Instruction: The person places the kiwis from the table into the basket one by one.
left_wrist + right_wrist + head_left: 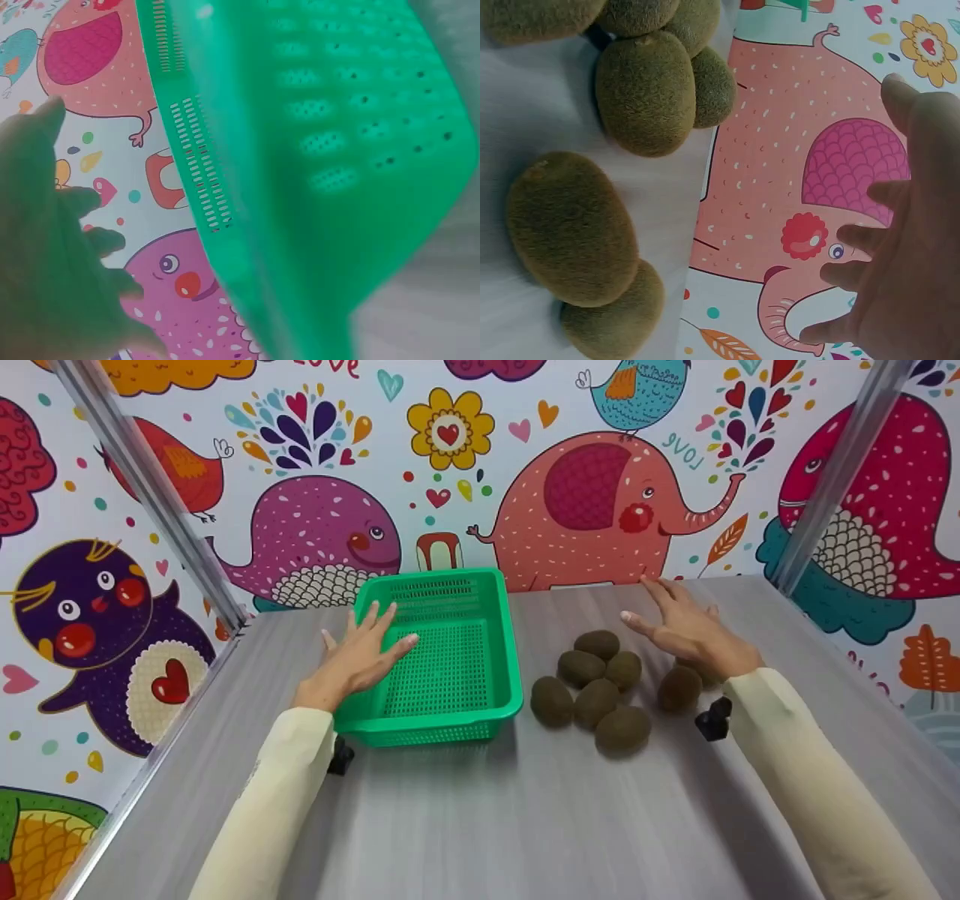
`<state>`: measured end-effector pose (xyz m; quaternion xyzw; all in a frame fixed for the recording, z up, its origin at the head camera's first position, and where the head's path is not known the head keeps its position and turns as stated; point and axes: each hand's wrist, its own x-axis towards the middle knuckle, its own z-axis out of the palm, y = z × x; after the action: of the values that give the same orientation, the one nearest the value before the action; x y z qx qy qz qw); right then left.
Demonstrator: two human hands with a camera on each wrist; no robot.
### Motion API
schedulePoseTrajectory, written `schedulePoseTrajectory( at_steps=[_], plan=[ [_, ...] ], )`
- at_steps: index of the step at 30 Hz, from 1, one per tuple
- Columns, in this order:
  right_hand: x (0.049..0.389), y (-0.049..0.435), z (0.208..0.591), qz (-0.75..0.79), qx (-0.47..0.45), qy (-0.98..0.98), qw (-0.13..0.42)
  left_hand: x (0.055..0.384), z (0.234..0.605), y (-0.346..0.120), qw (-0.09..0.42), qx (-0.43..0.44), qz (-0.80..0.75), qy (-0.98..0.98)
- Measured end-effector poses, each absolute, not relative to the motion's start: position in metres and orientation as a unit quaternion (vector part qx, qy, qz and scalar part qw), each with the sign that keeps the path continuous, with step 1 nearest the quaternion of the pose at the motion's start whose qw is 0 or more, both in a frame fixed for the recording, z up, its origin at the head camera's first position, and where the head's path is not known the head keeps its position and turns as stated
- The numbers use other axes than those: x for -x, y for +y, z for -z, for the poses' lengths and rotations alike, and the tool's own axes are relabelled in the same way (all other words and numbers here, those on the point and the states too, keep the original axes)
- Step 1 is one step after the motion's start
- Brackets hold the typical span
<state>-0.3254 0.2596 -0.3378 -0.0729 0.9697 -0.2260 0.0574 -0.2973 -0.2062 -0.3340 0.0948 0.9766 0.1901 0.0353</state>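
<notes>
A green plastic basket (511,660) with slotted walls and a perforated floor stands on the table, nothing visible inside it. My left hand (360,654) hovers over its left rim, fingers spread; in the left wrist view that hand (60,247) appears beside the basket wall (375,225). To the basket's right lies a cluster of several brown kiwis (597,703). My right hand (694,634) is held above the table with fingers spread and nothing in it. Beneath its wrist sit a kiwi (679,688) and another partly hidden behind it, both larger in the right wrist view, the nearer kiwi (574,229) in front.
The grey wood-grain table (450,825) is bounded by a printed cartoon wall (442,510) at the back and sides. Metal posts (157,502) rise at its back corners. A small black device (714,720) is strapped under each wrist.
</notes>
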Motion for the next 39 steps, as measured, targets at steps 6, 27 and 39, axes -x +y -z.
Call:
schedulePoseTrajectory(
  at_steps=[6, 27, 39],
  plan=[
    [0.323, 0.268, 0.348, 0.234, 0.080, 0.968, 0.040, 0.283, 0.346, -0.222, 0.014, -0.094, -0.235, 0.967],
    [0.315, 0.314, 0.382, 0.364, 0.007, 0.931, -0.004, 0.251, 0.375, -0.254, -0.037, -0.031, -0.333, 0.942],
    [0.308, 0.339, 0.409, 0.431, -0.044, 0.901, 0.031, 0.241, 0.391, -0.261, -0.048, 0.020, -0.428, 0.902]
  ],
)
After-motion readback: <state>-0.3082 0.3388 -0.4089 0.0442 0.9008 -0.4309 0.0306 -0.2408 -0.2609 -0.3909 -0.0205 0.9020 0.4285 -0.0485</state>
